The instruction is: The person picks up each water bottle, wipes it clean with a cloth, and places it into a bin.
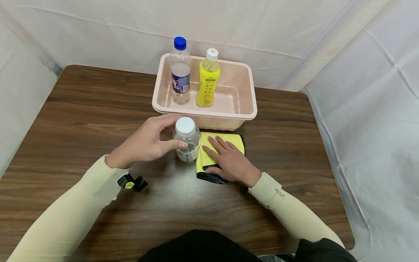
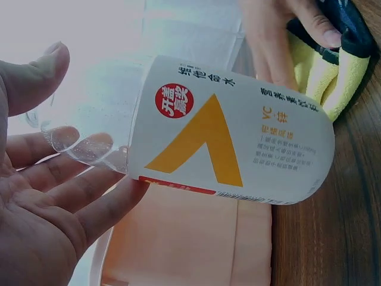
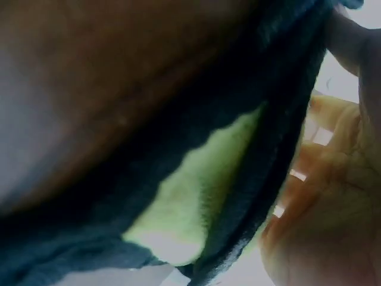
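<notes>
A clear bottle [image 1: 188, 155] with a white cap [image 1: 185, 125] stands upright on the table, just in front of the pink basin. In the left wrist view, its white label [image 2: 232, 128] carries an orange mark. My left hand [image 1: 145, 142] is around the bottle's left side, thumb in front and fingers behind; in the left wrist view the thumb stands off the bottle and the fingers are loosely spread. Right of the bottle lies a folded yellow cloth [image 1: 234, 140] with black edging. My right hand [image 1: 230, 162] rests on it, fingers spread.
The pink basin [image 1: 229, 115] at the back holds an upright bottle with a blue cap [image 1: 180, 80] and a yellow-labelled bottle with a white cap [image 1: 207, 83]. White sheeting [image 1: 262, 29] hangs behind the wooden table [image 1: 98, 98] and along its sides.
</notes>
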`<state>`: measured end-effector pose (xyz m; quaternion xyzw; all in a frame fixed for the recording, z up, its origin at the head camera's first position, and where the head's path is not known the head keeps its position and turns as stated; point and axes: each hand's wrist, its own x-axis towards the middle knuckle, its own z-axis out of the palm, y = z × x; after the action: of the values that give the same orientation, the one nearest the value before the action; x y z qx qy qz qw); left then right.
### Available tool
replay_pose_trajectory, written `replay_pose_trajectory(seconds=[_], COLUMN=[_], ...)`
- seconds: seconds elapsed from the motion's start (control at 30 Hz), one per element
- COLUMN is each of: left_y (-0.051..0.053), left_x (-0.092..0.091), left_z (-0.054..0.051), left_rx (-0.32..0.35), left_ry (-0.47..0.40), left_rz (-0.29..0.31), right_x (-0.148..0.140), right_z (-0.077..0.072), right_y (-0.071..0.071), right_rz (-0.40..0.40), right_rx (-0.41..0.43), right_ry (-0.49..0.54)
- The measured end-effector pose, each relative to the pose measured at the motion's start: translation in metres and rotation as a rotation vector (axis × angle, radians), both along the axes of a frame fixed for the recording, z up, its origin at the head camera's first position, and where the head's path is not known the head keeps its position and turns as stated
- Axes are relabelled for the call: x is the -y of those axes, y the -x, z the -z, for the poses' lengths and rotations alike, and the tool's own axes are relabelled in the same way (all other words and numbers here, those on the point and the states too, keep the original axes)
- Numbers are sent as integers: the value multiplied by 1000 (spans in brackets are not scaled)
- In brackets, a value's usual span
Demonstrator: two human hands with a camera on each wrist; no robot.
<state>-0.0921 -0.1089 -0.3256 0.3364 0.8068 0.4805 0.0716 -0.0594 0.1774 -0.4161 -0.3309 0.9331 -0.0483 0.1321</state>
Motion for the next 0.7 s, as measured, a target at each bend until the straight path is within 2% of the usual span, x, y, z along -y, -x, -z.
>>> replay_pose_trajectory(seconds=[0.13,0.27,0.5,0.7], left_y=[0,0,0,0], left_x=[0,0,1,3], left_z=[1,2,4,1], left_rx=[-4,-20,-61,-95], left_ry=[6,8,14,26], left_rz=[7,11,8,4], right_x=[0,-1,-2,-8], right_z=[1,-4,-25,-48], right_y=[-6,-9,-12,-11], right_rz=[13,21,48,77], right_rx=[8,-3,-84,-171], right_ry=[-13,5,9,13])
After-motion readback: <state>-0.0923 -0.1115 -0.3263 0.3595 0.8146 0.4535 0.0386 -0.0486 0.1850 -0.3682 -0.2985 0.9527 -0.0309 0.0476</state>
